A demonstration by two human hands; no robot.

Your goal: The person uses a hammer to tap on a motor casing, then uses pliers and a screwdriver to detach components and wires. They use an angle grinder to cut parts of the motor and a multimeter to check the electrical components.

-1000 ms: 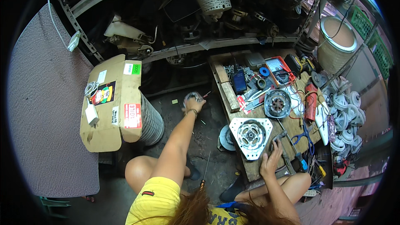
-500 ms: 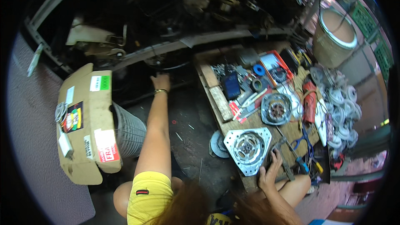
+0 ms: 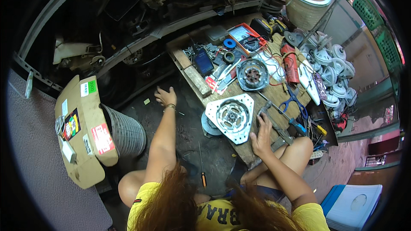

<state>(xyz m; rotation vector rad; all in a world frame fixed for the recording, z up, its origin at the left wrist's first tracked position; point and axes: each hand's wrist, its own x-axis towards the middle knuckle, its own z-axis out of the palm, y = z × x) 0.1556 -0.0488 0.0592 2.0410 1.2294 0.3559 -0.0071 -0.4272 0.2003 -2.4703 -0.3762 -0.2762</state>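
Note:
My left hand hangs over the dark floor left of the low wooden table, its fingers apart and nothing in them. My right hand rests at the table's near edge with fingers stretched out, beside the right corner of a triangular silver metal housing with a round slotted centre. Just beyond that hand lies a hammer. A second round motor housing sits farther back on the table. A disc-shaped metal part shows partly below the table's left edge.
A cardboard box leans against a grey slatted basket on the left. On the floor lies a screwdriver. Blue-handled scissors, a red angle grinder and a multimeter crowd the table; white plastic parts are piled right.
My left hand has drawn back from the dark space by the shelf, toward me, with fingers spread. My right hand stays beside the triangular housing. The view has shifted, bringing the screwdriver into sight.

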